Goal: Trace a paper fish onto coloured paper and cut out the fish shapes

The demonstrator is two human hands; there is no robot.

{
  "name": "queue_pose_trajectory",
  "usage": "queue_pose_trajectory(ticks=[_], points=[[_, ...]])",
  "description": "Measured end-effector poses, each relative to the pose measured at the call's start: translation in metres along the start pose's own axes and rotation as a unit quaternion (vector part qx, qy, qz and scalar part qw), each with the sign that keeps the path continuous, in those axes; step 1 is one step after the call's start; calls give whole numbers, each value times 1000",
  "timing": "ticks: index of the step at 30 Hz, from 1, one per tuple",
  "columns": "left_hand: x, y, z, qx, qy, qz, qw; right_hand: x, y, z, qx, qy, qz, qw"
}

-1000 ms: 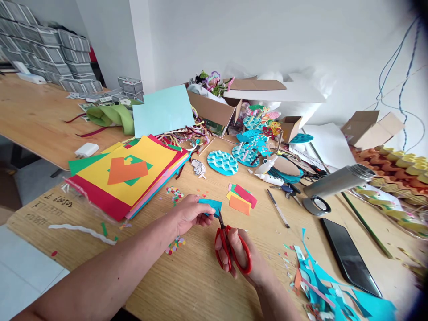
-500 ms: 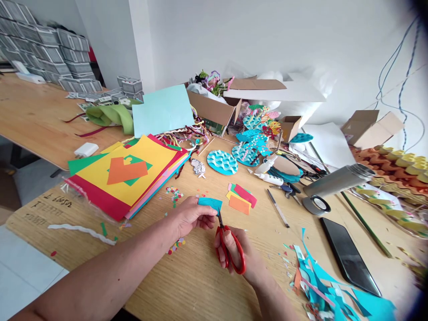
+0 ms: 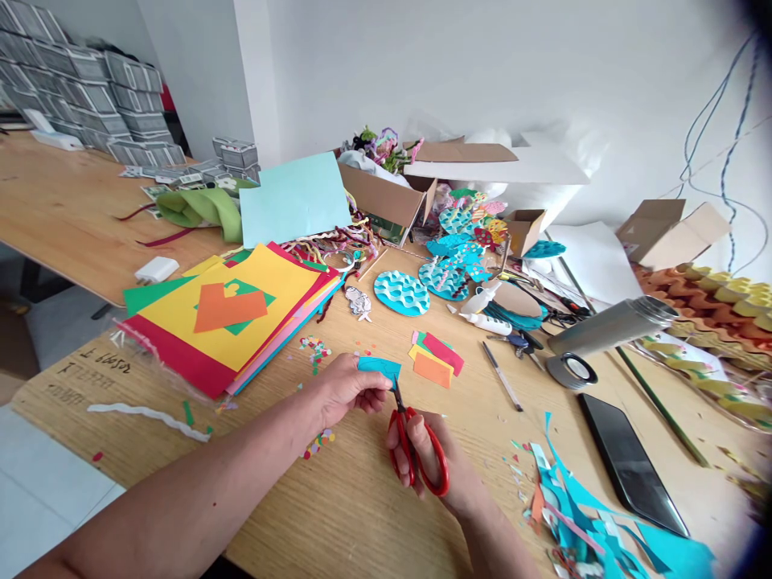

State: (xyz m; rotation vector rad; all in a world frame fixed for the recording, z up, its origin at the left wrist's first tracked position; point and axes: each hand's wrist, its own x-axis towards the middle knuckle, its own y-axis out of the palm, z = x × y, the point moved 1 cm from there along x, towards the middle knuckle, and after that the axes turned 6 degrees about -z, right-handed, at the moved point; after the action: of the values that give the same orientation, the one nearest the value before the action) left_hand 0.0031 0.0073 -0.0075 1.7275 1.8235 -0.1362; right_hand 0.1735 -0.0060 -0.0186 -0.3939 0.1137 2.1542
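Note:
My left hand pinches a small blue piece of paper by its lower edge, above the table. Faint drawn lines show on that paper. My right hand is closed round the red handles of a pair of scissors, thumb through one loop. Their blade tips meet the paper's lower right corner, close to my left fingertips. Just right of the paper lie small cut rectangles of coloured paper, orange, yellow, red, green and pink. Tiny paper dots are scattered below my left wrist.
A stack of coloured sheets lies at the left. Blue paper scraps and a black phone are at the lower right. Farther back are a pen, a steel flask, glue bottles and wavy blue ovals.
The scissors' handles have spread a little wider, the right loop shifting right with my thumb. My left hand and the blue paper have barely moved.

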Motion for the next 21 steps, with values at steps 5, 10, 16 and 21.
queue_pose_trajectory(ticks=[5,10,16,21], points=[[1,0,0,2,0,-1,1000,-1,0,3,-12,2,-6,1000],[0,1,0,-4,1,1,1000,0,0,5,-35,-3,-14,999],[-1,2,-2,-3,2,6,1000,0,-1,5,-31,-10,-13,999],[-1,0,-2,25,6,13,1000,-1,-1,7,-43,-9,-3,999]])
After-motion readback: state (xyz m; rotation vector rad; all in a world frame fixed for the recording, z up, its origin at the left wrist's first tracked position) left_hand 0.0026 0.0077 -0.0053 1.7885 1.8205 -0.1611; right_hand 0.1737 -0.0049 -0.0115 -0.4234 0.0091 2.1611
